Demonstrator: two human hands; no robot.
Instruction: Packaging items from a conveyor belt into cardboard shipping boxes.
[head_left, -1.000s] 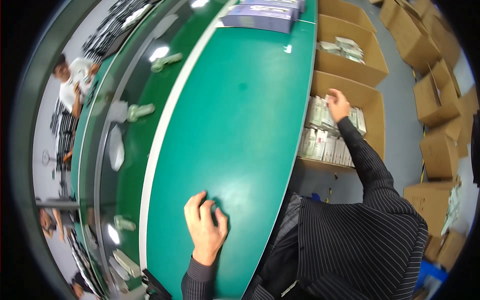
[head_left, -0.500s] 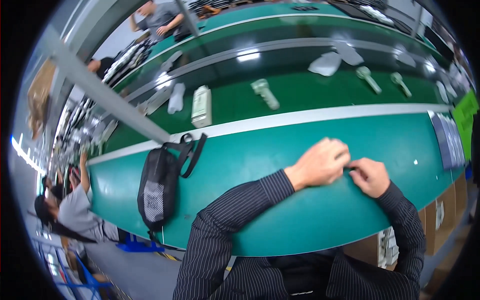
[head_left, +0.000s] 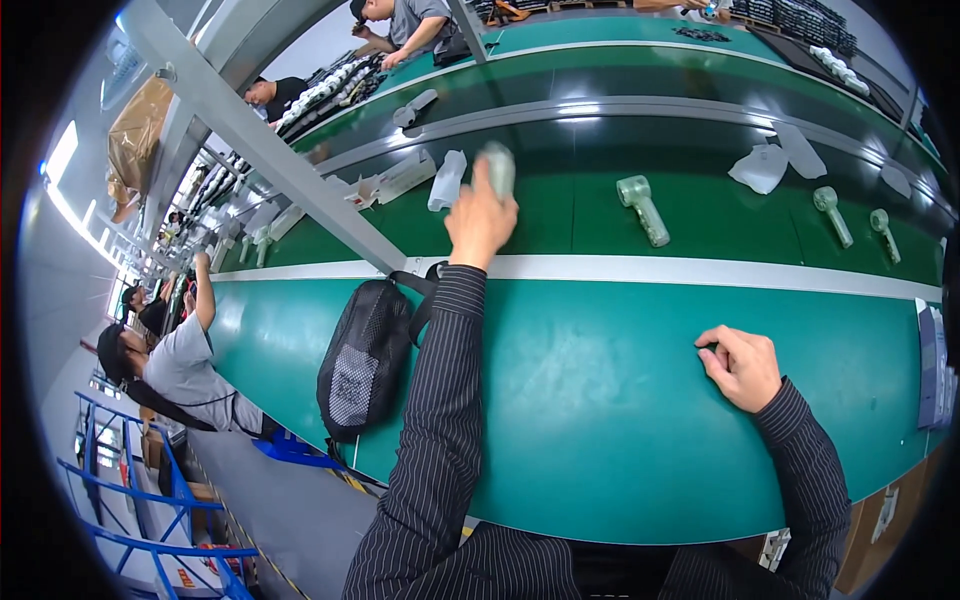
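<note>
My left hand (head_left: 481,222) reaches out over the dark green belt, index finger stretched along a pale upright box (head_left: 501,172). The box is blurred, and the hand hides its lower part; the fingers seem to close round it. Just left of it lies a white wrapped piece (head_left: 447,181). Above the turquoise worktop (head_left: 600,420), my right hand (head_left: 742,366) is curled with thumb and index finger pinched together. A small dark bit shows at those fingertips, too small to name. A black mesh pouch (head_left: 362,360) with a strap lies beside my left forearm.
Pale handheld fans (head_left: 643,212) and white bags (head_left: 760,168) lie along the belt (head_left: 560,225). A grey post (head_left: 270,150) rises at the left behind the pouch. Purple-grey boxes (head_left: 932,365) stand at the right edge. Co-workers (head_left: 190,360) sit at the left and work at the back.
My left hand has left my right hand and stretched forward and left to the box on the belt. The right hand stays over the worktop, still pinched. The view has swung left.
</note>
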